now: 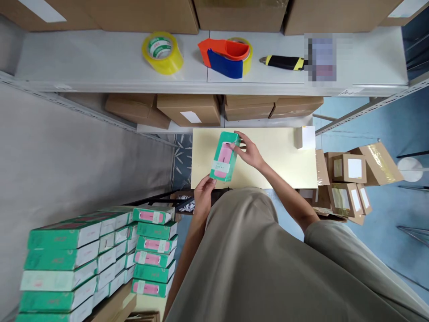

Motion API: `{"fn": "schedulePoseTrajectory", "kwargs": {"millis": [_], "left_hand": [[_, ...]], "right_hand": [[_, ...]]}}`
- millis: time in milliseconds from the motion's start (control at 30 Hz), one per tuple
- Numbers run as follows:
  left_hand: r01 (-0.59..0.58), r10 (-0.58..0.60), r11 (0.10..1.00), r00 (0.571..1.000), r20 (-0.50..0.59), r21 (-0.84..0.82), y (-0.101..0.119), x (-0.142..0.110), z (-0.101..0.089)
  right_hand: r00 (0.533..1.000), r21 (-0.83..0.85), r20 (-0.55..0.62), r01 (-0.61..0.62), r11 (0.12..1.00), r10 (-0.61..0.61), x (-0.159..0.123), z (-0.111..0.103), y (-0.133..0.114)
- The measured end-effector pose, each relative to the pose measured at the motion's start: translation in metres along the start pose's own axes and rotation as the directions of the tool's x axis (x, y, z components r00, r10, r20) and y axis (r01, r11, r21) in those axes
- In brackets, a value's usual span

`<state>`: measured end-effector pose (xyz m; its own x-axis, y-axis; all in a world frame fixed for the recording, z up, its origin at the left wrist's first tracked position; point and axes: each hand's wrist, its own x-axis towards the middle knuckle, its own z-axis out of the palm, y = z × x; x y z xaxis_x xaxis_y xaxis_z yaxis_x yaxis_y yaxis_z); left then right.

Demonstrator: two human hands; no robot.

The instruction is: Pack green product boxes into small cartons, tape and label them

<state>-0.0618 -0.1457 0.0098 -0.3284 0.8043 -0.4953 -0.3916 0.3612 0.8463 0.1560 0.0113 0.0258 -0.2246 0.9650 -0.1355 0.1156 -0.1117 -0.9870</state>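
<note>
Risk, as judged: the green box point(219, 166) could slip or swing onto the pale tabletop point(275, 161) if the right hand point(250, 154) loosens, since the left hand point(203, 194) seems to add little support. Box sits tilted over the tabletop's left part. Right hand grips its upper right side — thumb across the front, forearm angled in. Left hand: raised from below, fingertips at the lower-left corner; whether they pinch, cannot tell.
</note>
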Motion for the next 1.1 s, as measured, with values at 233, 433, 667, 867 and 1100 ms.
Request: {"fn": "schedulePoseTrajectory", "kwargs": {"millis": [233,433,667,867,1100], "left_hand": [[-0.187,0.181,0.975,0.982,0.052,0.121,0.049,0.026,0.019],[-0.259,0.247,0.953,0.965,0.093,0.157,0.058,0.093,0.044],[-0.206,0.155,0.861,0.977,0.146,0.464,0.019,0.141,0.05],[-0.176,0.148,0.771,0.984,0.096,0.612,0.007,0.153,0.025],[-0.121,0.181,0.791,0.983,-0.041,0.6,0.008,0.161,-0.019]], "right_hand": [[0.851,0.105,0.176,-0.516,0.85,0.495,-0.019,0.007,0.039],[0.575,0.026,0.409,-0.784,0.621,0.708,-0.052,0.024,0.045],[0.289,0.017,0.731,-0.913,0.407,0.618,-0.059,0.039,0.036],[0.309,0.095,0.677,-0.936,0.338,0.668,-0.057,0.052,0.041],[0.473,0.115,0.456,-0.871,0.477,0.754,-0.033,0.051,0.077]]}}
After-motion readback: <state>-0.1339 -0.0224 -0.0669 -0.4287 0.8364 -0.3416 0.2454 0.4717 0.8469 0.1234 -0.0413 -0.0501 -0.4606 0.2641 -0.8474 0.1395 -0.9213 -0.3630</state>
